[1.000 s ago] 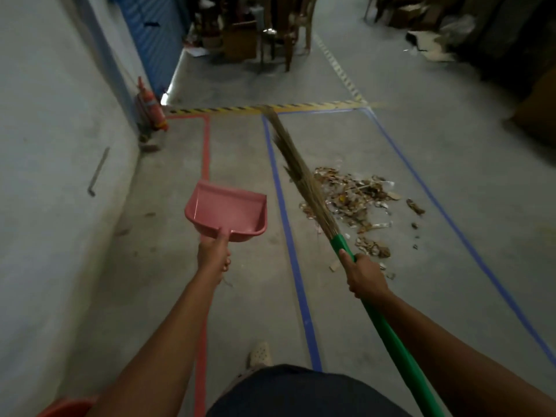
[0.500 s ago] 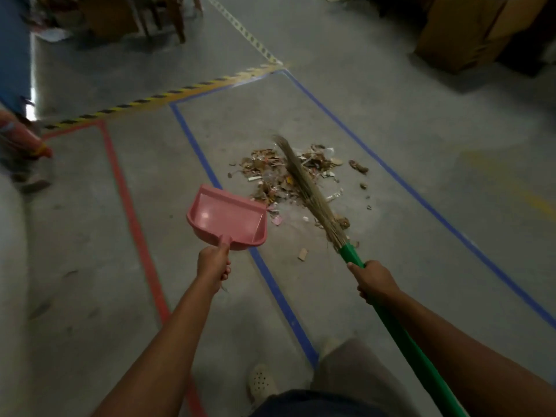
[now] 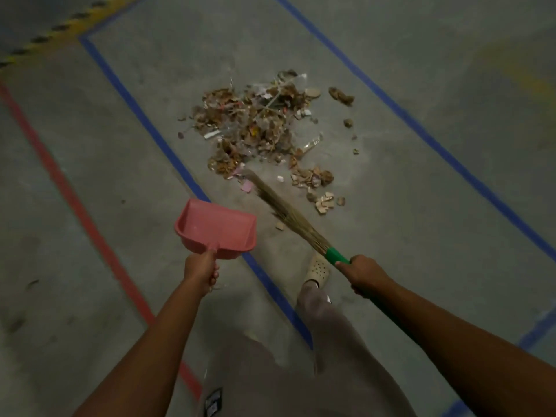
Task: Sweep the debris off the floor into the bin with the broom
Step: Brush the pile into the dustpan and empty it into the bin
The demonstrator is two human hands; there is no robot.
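A pile of debris (image 3: 258, 124), brown scraps, paper and bits of plastic, lies on the grey concrete floor ahead of me. My right hand (image 3: 364, 273) grips the green handle of a straw broom (image 3: 288, 216). Its bristle tip points up and left and reaches the near edge of the pile. My left hand (image 3: 201, 270) holds the handle of a pink dustpan (image 3: 215, 228), which hangs above the floor just left of the broom, its mouth turned away from me. No bin is in view.
Blue tape lines (image 3: 168, 152) run along both sides of the debris, a red line (image 3: 69, 194) lies further left, and a yellow-black stripe (image 3: 45, 37) crosses the far left. My foot in a beige clog (image 3: 317, 270) stands just below the broom head.
I have stepped closer and my view has tilted down, so the pile is nearer and larger. The broom tip has dropped from over the pile to its near edge. Both grips are unchanged.
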